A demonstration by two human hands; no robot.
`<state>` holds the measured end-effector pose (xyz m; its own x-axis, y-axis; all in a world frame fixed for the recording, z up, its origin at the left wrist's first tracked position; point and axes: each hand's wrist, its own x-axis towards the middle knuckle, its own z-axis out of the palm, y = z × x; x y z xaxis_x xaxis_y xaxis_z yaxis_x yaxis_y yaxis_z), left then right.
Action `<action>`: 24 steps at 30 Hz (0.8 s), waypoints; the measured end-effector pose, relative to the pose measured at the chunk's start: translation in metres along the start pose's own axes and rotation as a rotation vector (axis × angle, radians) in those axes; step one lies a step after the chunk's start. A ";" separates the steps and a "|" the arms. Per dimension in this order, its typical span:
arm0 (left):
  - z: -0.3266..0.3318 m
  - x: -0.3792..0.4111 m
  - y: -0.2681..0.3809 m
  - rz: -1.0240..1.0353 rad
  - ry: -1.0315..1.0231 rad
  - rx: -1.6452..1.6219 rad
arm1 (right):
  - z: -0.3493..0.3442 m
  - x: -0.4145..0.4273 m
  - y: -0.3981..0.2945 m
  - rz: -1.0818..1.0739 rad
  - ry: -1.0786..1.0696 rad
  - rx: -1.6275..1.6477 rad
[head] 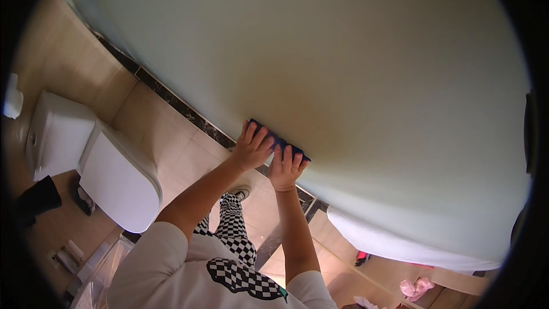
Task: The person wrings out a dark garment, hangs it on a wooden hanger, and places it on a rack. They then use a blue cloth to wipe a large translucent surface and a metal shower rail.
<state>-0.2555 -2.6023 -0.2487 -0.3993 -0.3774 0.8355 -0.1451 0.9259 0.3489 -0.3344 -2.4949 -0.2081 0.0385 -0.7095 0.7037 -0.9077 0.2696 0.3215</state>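
A folded dark blue cloth (281,140) lies flat against a large frosted glass panel (377,73). My left hand (253,148) presses on the cloth's left part with the fingers spread over it. Close beside it, my right hand (287,167) presses on the right part, its fingertips on the cloth. Both forearms reach up from the short white sleeves. The side of the cloth that faces the glass is hidden.
A white toilet (122,180) with its lid down stands at the left, near a black bin (40,197). A dark marble strip (184,109) runs along the glass's foot. White fabric (386,240) hangs at the lower right, and a pink bundle (416,288) lies beyond it.
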 end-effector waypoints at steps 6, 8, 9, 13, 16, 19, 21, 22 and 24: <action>0.000 0.011 -0.007 -0.036 0.082 -0.081 | -0.004 0.029 -0.007 0.049 -0.001 0.027; -0.018 0.044 -0.010 -0.034 0.148 -0.102 | -0.020 0.070 -0.007 0.024 0.074 0.008; -0.030 0.067 -0.013 -0.008 0.190 -0.086 | -0.028 0.091 -0.007 0.029 0.110 0.003; -0.068 0.125 -0.038 0.095 0.289 0.004 | -0.037 0.143 -0.018 0.058 0.193 -0.016; -0.066 0.118 -0.056 0.119 0.305 0.024 | -0.023 0.141 -0.028 0.034 0.184 -0.049; -0.045 0.068 -0.077 0.060 0.266 0.044 | 0.013 0.110 -0.042 -0.031 0.157 -0.034; -0.027 0.023 -0.087 -0.031 0.212 0.049 | 0.036 0.083 -0.053 -0.096 0.096 -0.025; -0.021 0.004 -0.091 -0.049 0.134 0.067 | 0.049 0.068 -0.057 -0.112 0.058 -0.011; -0.005 -0.034 -0.094 -0.149 0.070 0.076 | 0.068 0.043 -0.065 -0.147 -0.019 0.018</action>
<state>-0.2236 -2.6766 -0.3075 -0.3047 -0.5080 0.8056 -0.2665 0.8575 0.4400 -0.3021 -2.5872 -0.2421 0.1640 -0.7524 0.6379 -0.9000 0.1506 0.4090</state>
